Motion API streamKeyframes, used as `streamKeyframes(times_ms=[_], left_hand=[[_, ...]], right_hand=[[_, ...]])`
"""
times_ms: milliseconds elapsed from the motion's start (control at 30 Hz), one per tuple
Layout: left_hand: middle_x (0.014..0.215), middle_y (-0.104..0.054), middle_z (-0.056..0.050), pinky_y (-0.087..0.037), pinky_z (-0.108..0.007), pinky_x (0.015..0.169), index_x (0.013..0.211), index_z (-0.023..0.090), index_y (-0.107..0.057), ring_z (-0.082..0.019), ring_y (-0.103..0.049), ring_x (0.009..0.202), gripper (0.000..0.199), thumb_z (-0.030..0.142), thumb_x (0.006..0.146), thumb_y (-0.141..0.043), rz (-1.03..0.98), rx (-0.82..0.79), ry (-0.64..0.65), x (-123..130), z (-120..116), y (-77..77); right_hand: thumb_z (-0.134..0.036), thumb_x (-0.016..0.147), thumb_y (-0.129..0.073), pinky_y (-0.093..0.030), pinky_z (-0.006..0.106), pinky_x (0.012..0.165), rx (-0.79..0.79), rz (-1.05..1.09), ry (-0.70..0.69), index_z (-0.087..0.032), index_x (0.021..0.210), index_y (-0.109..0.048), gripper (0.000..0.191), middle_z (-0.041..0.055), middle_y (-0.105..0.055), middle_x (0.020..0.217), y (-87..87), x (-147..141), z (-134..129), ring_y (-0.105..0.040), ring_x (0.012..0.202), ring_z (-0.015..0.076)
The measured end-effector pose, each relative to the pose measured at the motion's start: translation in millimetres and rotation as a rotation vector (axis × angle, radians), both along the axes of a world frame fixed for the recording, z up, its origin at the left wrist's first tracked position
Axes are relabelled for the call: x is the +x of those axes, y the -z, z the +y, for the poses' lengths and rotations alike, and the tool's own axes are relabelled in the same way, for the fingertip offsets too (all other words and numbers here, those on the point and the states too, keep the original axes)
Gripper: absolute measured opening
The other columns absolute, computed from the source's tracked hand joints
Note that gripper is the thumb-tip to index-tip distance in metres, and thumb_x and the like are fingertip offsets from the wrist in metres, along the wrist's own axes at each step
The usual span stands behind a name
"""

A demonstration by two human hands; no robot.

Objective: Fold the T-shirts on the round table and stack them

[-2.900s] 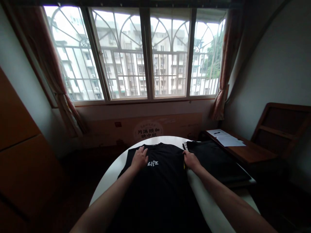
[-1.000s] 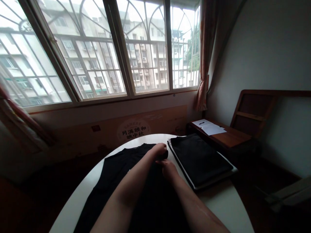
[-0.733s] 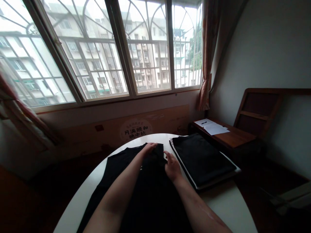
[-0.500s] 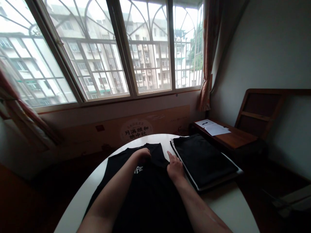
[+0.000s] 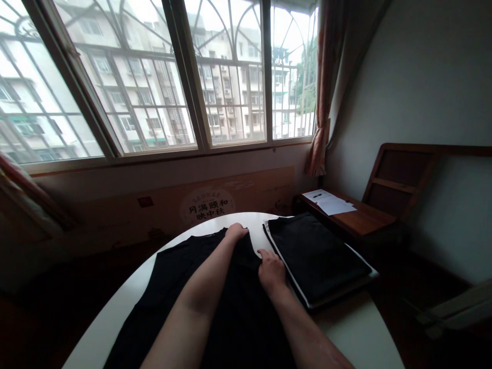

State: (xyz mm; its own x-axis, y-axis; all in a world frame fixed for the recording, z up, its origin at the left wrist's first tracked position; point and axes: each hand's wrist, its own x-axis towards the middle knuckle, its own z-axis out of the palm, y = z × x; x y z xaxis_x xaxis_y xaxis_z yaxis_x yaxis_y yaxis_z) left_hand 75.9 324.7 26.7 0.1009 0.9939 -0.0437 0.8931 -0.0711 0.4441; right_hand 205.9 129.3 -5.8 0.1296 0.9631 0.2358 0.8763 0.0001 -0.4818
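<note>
A black T-shirt [image 5: 172, 287] lies spread on the white round table [image 5: 126, 284], its collar side toward the window. My left hand [image 5: 236, 231] is closed at the shirt's far right shoulder, with fingertips on the fabric edge. Lower on the right, my right hand [image 5: 272, 271] grips the sleeve edge, one finger pointing forward; part of its grip is hidden. Close beside that hand is a stack of folded garments [image 5: 319, 256], black on top with white edges showing. My left forearm covers the middle of the shirt.
Past the table's right side stands a brown wooden desk [image 5: 369, 219] with white papers [image 5: 334, 205] and a pen. A wooden chair-like frame [image 5: 400, 171] leans by the wall. A barred window [image 5: 230, 102] and curtains [image 5: 318, 148] are ahead.
My left hand has moved right and away from me, from the shirt's chest to its far shoulder. The white print is now hidden. My right hand stays at the sleeve; the view has turned slightly.
</note>
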Motion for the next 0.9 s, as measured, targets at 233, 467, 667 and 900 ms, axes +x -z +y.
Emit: streamKeyframes(times_ms=[233, 467, 667, 900], left_hand=[[0.115, -0.067, -0.007, -0.056, -0.042, 0.089, 0.113, 0.015, -0.065, -0.021, -0.066, 0.102, 0.03, 0.039, 0.096, -0.06, -0.055, 0.004, -0.001, -5, 16, 2.3], [0.113, -0.069, -0.008, -0.053, -0.044, 0.094, 0.108, 0.015, -0.067, -0.021, -0.066, 0.103, 0.031, 0.043, 0.097, -0.058, -0.018, 0.073, 0.004, -9, 18, 12.8], [0.11, -0.074, -0.011, -0.05, -0.038, 0.09, 0.102, 0.019, -0.071, -0.026, -0.067, 0.107, 0.025, 0.039, 0.094, -0.058, 0.085, 0.156, 0.016, 6, 13, 18.8], [0.119, -0.069, -0.015, -0.049, -0.039, 0.092, 0.116, 0.018, -0.066, -0.03, -0.062, 0.113, 0.029, 0.031, 0.094, -0.052, 0.172, 0.304, 0.008, 15, -8, 13.7]], right_hand=[[-0.008, 0.095, -0.04, -0.042, 0.031, 0.083, -0.011, 0.03, 0.002, -0.024, 0.128, -0.063, 0.044, 0.0097, -0.071, 0.113, -2.8, 1, 0, -0.066, 0.103, 0.0234], [-0.007, 0.094, -0.04, -0.041, 0.031, 0.081, 0.016, 0.026, 0.07, -0.024, 0.121, -0.063, 0.039, 0.0088, -0.07, 0.107, 0.6, 1, 2, -0.063, 0.097, 0.023], [-0.008, 0.091, -0.047, -0.041, 0.032, 0.078, 0.038, -0.002, 0.06, -0.024, 0.09, -0.069, 0.027, 0.0089, -0.064, 0.102, -3.0, 2, -2, -0.056, 0.097, 0.0246], [0.001, 0.084, -0.044, -0.043, 0.036, 0.099, 0.226, 0.118, -0.052, -0.019, 0.107, -0.07, 0.04, 0.0099, -0.067, 0.115, 1.0, 0, -1, -0.058, 0.11, 0.0239]])
